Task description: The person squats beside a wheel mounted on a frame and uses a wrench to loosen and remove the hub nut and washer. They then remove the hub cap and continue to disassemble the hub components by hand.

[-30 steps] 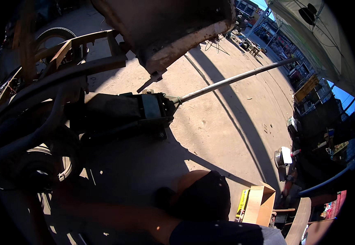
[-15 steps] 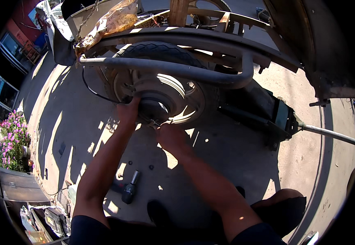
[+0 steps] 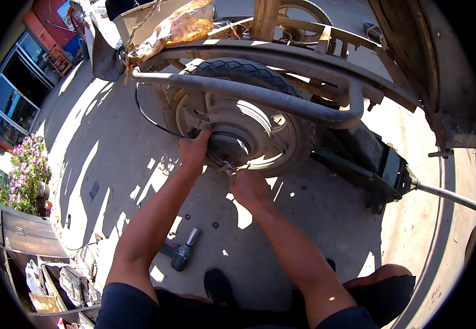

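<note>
A wheel (image 3: 260, 127) with a black tyre and pale spokes stands under a vehicle frame. At its centre is a round metal hub cover (image 3: 228, 148). My left hand (image 3: 195, 148) is closed at the cover's left edge, where a black cable (image 3: 153, 122) ends; its fingertips are partly hidden. Close by the cover's lower edge, my right hand (image 3: 249, 187) is closed with its fingers pressed together. A small metal piece (image 3: 228, 166) shows at its fingertips, too small to name, and partly hidden.
A grey tubular bar (image 3: 238, 97) crosses above the wheel. To the right stands a dark green jack (image 3: 380, 170) with a long handle. A power impact wrench (image 3: 182, 255) lies on the ground near my feet. Pink flowers (image 3: 28, 170) and an open parts box (image 3: 57, 285) are at left.
The view has shifted, so the wheel and frame sit farther right in the picture. Both hands stay at the hub with little visible change in their grip.
</note>
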Demonstrator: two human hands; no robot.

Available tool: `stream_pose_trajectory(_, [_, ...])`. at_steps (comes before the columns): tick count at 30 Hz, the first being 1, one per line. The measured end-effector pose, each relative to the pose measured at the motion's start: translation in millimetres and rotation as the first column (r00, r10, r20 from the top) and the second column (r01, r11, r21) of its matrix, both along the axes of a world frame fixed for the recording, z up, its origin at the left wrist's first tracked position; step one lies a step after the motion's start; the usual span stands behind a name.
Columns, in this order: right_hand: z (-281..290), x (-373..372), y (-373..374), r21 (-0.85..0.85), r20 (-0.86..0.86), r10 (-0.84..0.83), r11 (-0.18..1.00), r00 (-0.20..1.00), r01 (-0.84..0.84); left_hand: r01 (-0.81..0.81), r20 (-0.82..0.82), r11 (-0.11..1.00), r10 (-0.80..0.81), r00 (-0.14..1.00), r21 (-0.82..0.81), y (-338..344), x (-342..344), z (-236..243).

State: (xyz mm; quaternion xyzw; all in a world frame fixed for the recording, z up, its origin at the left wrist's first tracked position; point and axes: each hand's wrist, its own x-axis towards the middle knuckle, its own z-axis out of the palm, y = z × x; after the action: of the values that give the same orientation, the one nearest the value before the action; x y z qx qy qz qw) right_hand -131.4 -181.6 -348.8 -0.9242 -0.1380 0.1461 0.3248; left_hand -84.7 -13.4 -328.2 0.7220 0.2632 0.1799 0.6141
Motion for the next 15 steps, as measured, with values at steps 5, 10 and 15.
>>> stream_pose_trajectory(5, [-7,-1,0,-0.001,0.047,-0.018,1.0,0.999,0.018,0.058,0.072,0.848,-0.112,0.991,0.526,-12,5,6])
stream_pose_trajectory(10, [-9,6,-6,-0.044,0.105,0.061,0.997,0.993,-0.056,0.012,0.258,0.941,-0.105,0.961,0.337,-13,8,-3])
stream_pose_trajectory(15, [-11,6,-5,-0.017,0.099,0.032,0.999,0.995,-0.03,-0.002,0.075,0.979,0.017,0.997,-0.204,10,1,-26])
